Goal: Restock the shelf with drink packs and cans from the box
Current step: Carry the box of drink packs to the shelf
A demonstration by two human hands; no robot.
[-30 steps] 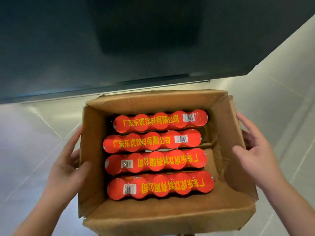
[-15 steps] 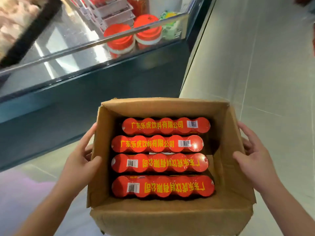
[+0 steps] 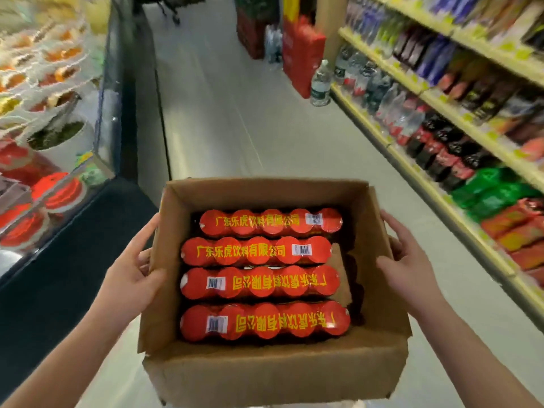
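An open cardboard box [image 3: 265, 375] is carried in front of me above the aisle floor. Inside lie several red shrink-wrapped drink packs [image 3: 262, 282] in rows, with yellow lettering and barcode stickers on top. My left hand [image 3: 132, 272] grips the box's left wall, thumb over the rim. My right hand [image 3: 407, 260] holds the right wall the same way. A yellow shelf [image 3: 435, 101] full of bottles and packets runs along the right side of the aisle.
A glass chilled display case [image 3: 109, 119] with trays and red-lidded tubs stands on the left. A grey tiled aisle runs ahead between case and shelf. Far ahead, a water bottle [image 3: 320, 83] and red stacked goods [image 3: 301, 54] stand on the floor.
The view has swung up and right from the dark cabinet front to the aisle and the shelf. Both hands hold the box as before.
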